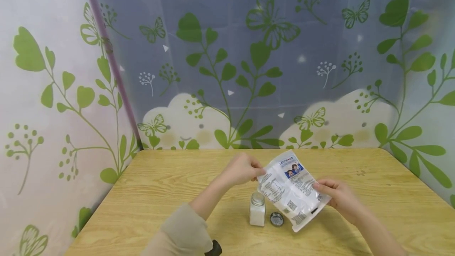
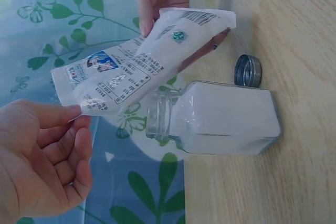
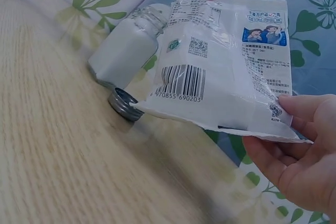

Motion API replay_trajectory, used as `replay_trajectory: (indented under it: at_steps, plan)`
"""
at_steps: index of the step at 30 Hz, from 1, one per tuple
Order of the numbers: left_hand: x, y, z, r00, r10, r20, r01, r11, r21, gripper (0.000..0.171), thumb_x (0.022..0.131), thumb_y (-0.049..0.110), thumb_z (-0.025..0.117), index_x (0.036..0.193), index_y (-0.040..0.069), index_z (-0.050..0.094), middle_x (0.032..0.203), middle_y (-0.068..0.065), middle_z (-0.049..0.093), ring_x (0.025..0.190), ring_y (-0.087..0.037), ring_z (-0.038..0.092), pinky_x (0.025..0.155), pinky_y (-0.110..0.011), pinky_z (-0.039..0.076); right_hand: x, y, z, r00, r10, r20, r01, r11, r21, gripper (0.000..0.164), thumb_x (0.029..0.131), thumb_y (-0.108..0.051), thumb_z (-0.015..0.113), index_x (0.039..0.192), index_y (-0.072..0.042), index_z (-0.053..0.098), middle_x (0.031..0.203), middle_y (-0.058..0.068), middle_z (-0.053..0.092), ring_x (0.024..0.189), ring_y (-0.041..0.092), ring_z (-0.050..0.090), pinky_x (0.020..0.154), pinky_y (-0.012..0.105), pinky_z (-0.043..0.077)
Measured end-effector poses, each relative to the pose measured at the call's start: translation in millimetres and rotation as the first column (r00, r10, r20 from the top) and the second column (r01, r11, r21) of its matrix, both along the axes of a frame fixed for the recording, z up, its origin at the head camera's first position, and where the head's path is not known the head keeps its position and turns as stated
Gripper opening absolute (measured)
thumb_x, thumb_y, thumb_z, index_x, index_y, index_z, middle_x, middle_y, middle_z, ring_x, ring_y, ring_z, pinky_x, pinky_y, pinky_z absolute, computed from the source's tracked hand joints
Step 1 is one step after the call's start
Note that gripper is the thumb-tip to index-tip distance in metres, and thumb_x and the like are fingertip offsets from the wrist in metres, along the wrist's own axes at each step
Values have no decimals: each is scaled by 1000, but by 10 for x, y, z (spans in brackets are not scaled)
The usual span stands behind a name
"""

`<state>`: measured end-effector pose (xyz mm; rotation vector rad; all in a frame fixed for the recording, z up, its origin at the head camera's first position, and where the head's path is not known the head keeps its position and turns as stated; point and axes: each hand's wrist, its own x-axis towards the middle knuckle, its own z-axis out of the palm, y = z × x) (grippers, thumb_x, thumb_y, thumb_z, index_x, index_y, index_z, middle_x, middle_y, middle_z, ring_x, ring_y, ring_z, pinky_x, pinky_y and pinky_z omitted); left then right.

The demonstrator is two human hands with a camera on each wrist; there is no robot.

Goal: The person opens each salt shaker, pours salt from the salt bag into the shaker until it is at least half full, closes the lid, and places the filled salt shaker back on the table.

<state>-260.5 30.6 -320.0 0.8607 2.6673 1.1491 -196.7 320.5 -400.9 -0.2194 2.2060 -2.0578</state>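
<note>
Between both hands, a white printed plastic bag (image 1: 284, 187) is held tilted above the table. My left hand (image 1: 243, 168) pinches its corner between thumb and forefinger; the other fingers curl in the left wrist view. At the opposite side my right hand (image 3: 310, 150) grips the bag's edge, thumb on the printed face and fingers beneath. Just under the bag, a square glass jar (image 2: 226, 119) stands upright without its lid, filled with white stuff nearly to the shoulder. Its dark metal screw lid (image 1: 277, 219) lies on the table beside it, hollow side up.
The light wooden table (image 1: 160, 192) carries the jar and lid. Behind it hangs a blue cloth (image 1: 227, 50) with green leaves and butterflies, and a pale panel (image 1: 53, 110) closes the left side. A dark band (image 1: 214, 248) sits on the left wrist.
</note>
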Motion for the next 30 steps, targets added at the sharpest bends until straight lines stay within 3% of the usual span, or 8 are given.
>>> replay_trajectory:
  at_steps: [7, 14, 21, 25, 27, 30]
  plan:
    - [-22, 47, 46, 999, 18, 26, -17, 999, -35, 13, 84, 14, 67, 74, 5, 71, 60, 0, 61, 56, -12, 55, 51, -22, 40, -19, -18, -109, 998, 52, 31, -49, 995, -87, 20, 96, -13, 49, 93, -20, 67, 93, -2, 66, 83, 15, 64, 76, 30, 51]
    - [-53, 101, 106, 1000, 25, 12, -24, 997, -68, 15, 83, 15, 67, 70, 8, 70, 58, 2, 61, 55, -10, 54, 51, -22, 39, -14, -16, -161, 996, 71, 49, -63, 988, -143, 20, 96, -13, 48, 94, -19, 67, 94, -3, 66, 86, 13, 64, 77, 28, 50]
    - [-38, 207, 285, 996, -42, -77, 32, 990, -135, 22, 85, 18, 65, 65, 10, 67, 57, 3, 59, 50, -8, 49, 46, -20, 37, 1, 28, -172, 1000, -7, 20, 10, 989, -150, 21, 97, -13, 47, 94, -19, 67, 98, -5, 63, 91, 11, 61, 81, 26, 48]
    - [-6, 304, 380, 980, -100, -169, 63, 975, -213, 21, 87, 20, 63, 68, 13, 68, 56, 6, 56, 47, -6, 43, 45, -19, 34, 8, 83, -178, 1000, 0, -9, -1, 986, -169, 23, 98, -13, 46, 96, -21, 68, 100, -7, 62, 93, 9, 60, 82, 24, 47]
    - [21, 369, 425, 966, -130, -223, 72, 965, -251, 27, 89, 22, 62, 63, 13, 64, 52, 7, 48, 44, -6, 36, 43, -19, 29, 15, 124, -182, 999, 4, -34, -9, 986, -168, 25, 98, -12, 45, 96, -21, 68, 100, -8, 62, 93, 8, 59, 83, 23, 47]
    - [62, 487, 484, 936, -160, -313, 66, 954, -292, 37, 90, 23, 61, 54, 15, 54, 47, 9, 38, 41, -4, 30, 41, -18, 23, 31, 196, -157, 998, -49, -51, 44, 994, -97, 23, 98, -13, 47, 94, -22, 67, 98, -12, 61, 93, 4, 57, 82, 20, 45]
